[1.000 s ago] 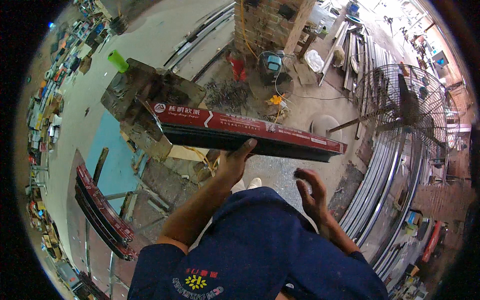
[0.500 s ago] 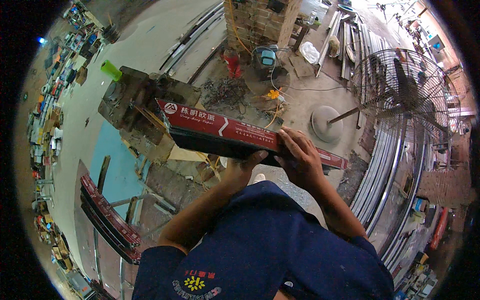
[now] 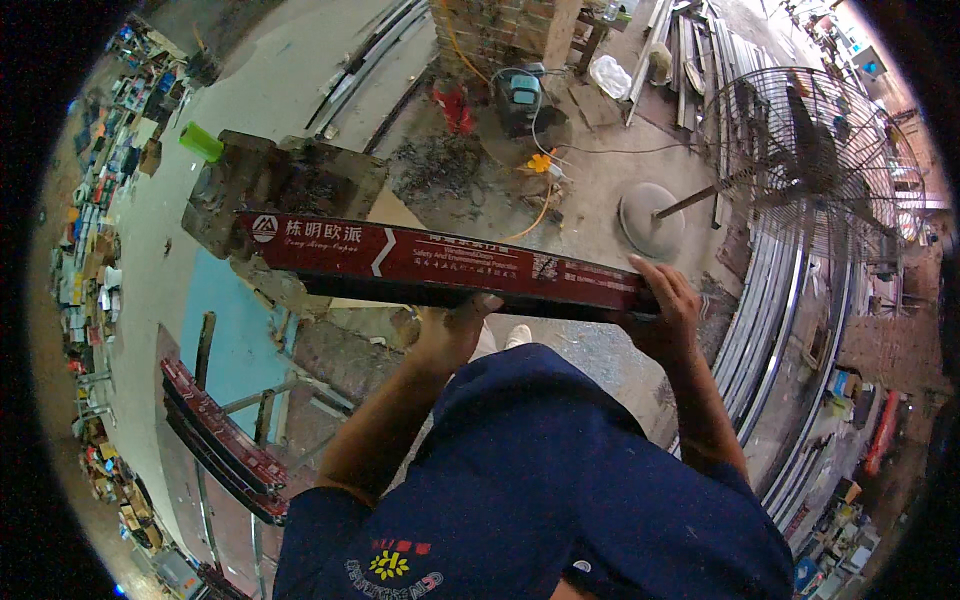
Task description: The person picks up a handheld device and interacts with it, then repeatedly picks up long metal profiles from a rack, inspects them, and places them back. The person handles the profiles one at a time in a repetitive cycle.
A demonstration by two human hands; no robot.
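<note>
A long dark profile bar (image 3: pixel 400 262) with a red printed film on its upper face lies crosswise in front of my body, held in both hands. My left hand (image 3: pixel 452 332) grips its lower edge near the middle, with the thumb up against the near side and the other fingers hidden beneath. At the right end my right hand (image 3: pixel 668 308) is closed round the bar, its fingers over the top edge. The bar's left end is in front of a grimy metal machine (image 3: pixel 300 175), which has a green cylinder (image 3: pixel 202 142) at its left; I cannot tell whether they touch.
More red-filmed profiles (image 3: pixel 222 440) rest on a rack at the lower left. A caged standing fan (image 3: pixel 815 140) with a round base (image 3: pixel 652 218) is on the right, beside long metal bars (image 3: pixel 765 330). A cable with an orange connector (image 3: pixel 541 162) crosses the floor ahead.
The bar has shifted left and come closer to level. My right hand has moved outward to its right end, while my left hand still supports it near the middle.
</note>
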